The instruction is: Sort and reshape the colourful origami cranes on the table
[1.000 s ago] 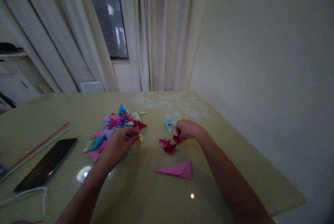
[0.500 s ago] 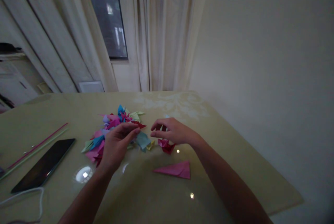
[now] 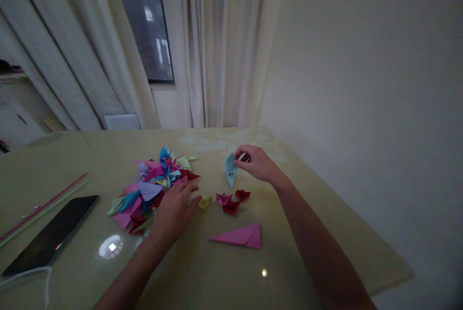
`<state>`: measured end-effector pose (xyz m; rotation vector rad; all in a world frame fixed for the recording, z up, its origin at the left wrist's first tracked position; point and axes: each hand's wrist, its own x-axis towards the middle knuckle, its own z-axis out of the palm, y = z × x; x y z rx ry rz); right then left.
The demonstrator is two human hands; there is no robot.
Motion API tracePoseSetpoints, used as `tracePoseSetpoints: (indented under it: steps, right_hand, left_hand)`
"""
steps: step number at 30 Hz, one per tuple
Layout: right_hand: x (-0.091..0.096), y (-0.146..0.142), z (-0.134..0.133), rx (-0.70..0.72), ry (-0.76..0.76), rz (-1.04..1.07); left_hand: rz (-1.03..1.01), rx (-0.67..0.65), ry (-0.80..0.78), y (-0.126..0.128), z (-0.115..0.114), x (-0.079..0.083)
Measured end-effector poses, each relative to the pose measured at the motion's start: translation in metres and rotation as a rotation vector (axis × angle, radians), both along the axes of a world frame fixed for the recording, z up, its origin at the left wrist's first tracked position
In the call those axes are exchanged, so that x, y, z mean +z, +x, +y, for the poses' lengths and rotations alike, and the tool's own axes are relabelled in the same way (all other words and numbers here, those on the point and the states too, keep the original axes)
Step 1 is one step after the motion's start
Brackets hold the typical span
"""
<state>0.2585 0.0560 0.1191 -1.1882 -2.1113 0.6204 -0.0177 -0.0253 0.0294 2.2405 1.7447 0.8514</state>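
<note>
My right hand [image 3: 255, 163] has its fingertips pinched at the edge of a light blue folded paper piece [image 3: 230, 168], which is over the table right of the pile. Whether this is one piece or two overlapping ones I cannot tell. My left hand [image 3: 177, 211] has its fingers apart and holds nothing. It hovers at the right front of a heap of colourful origami pieces [image 3: 148, 189], hiding part of it. Close to its thumb lies a small yellow origami piece [image 3: 205, 202]. Small dark red and pink origami pieces [image 3: 230, 205] sit between the hands.
A pink folded paper wedge [image 3: 238, 236] lies nearer me. On the left are a black phone-like slab [image 3: 52, 233], a white cable [image 3: 47, 283] and thin pink and green sticks [image 3: 43, 209]. The table [image 3: 307, 252] meets a pale wall at right; curtains [image 3: 231, 49] hang behind.
The light blue paper near my left hand is no longer there; my right hand has moved up and right, to light blue paper. My left hand has lowered and its fingers have spread.
</note>
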Motion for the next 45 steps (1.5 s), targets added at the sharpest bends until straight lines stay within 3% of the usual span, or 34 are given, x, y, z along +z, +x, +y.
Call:
tracePoseSetpoints:
  steps: [2,5,8,14,21,29,33,36,38,40,43,45]
  right_hand:
    - [-0.005,0.014,0.010,-0.144,0.062,-0.153]
    - [-0.019,0.027,0.022,-0.217,0.075,-0.452]
    - [-0.035,0.031,0.030,-0.210,0.038,-0.613]
    - [-0.055,0.032,0.035,-0.196,-0.044,-0.681]
    - [-0.050,0.034,0.033,-0.153,-0.125,-0.702]
    - [-0.033,0.040,0.023,-0.209,-0.096,-0.738]
    - [-0.012,0.031,0.012,-0.259,0.039,-0.617]
    - [0.002,0.008,-0.002,-0.094,0.085,-0.353]
    - [0.004,-0.012,-0.013,0.091,0.000,-0.195]
    - [-0.001,-0.031,-0.022,0.226,-0.184,-0.068]
    - [-0.015,-0.051,-0.029,0.318,-0.408,0.022]
    - [-0.023,-0.058,-0.030,0.366,-0.479,0.086]
  left_hand:
    - [0.211,0.026,-0.013,0.003,-0.002,-0.010]
    - [0.340,0.017,-0.107,0.009,-0.004,-0.016]
    - [0.335,-0.011,-0.188,0.011,-0.003,-0.015]
    - [0.180,-0.100,-0.221,0.009,-0.001,-0.013]
    - [0.066,-0.228,-0.157,0.007,0.001,-0.021]
    - [-0.090,-0.075,0.037,-0.004,0.008,-0.021]
    - [-0.269,-0.041,0.167,0.003,0.007,-0.012]
    - [-0.325,-0.078,0.331,0.009,0.000,-0.008]
    - [-0.257,-0.138,0.438,0.011,-0.007,-0.007]
    - [-0.138,-0.264,0.469,0.010,-0.015,-0.007]
    - [0.031,-0.485,0.391,0.010,-0.023,-0.005]
    - [0.075,-0.552,0.359,0.013,-0.027,-0.004]
